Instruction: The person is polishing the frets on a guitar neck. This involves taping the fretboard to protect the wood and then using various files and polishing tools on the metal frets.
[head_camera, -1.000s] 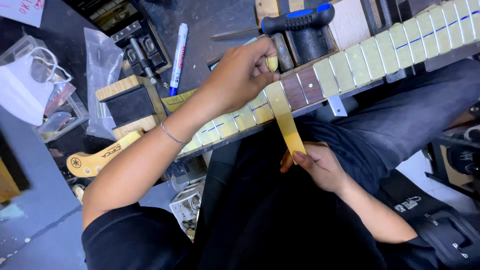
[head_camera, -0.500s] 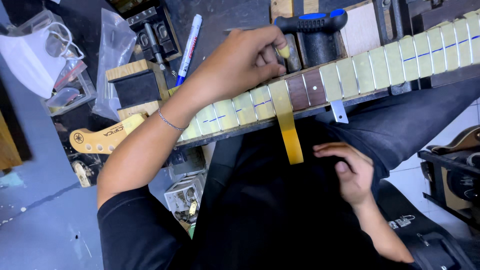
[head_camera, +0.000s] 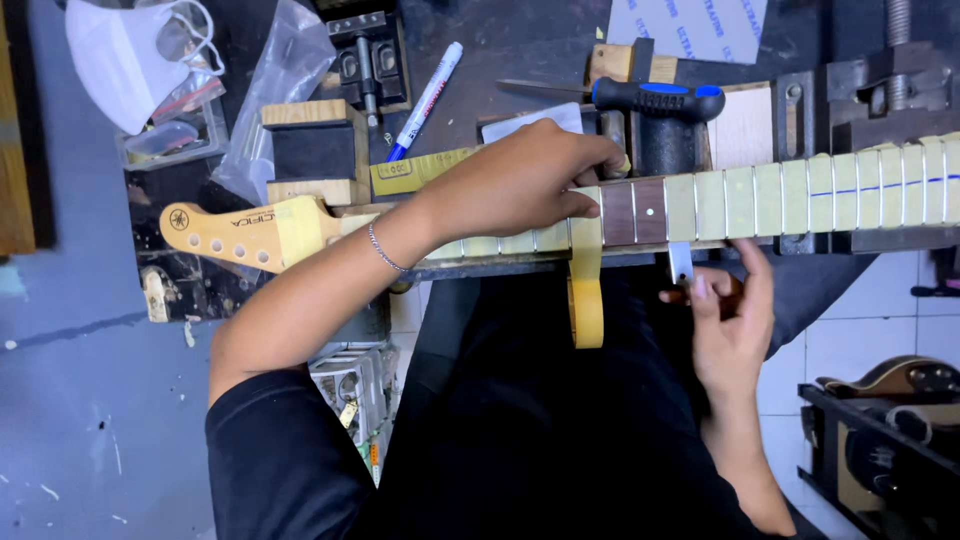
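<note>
Yellow tape roll (head_camera: 586, 310) now unheld, dangling

Guitar neck (head_camera: 760, 200) cut off at right edge, frets beneath left hand (head_camera: 520, 185) hidden.

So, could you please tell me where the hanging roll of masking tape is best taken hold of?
Probably by the roll of masking tape itself, pinching its flat faces from below. It dangles on edge under the guitar neck, its strip pinned on the fretboard by the left hand, so the underside is free. The right hand is nearer.
</note>
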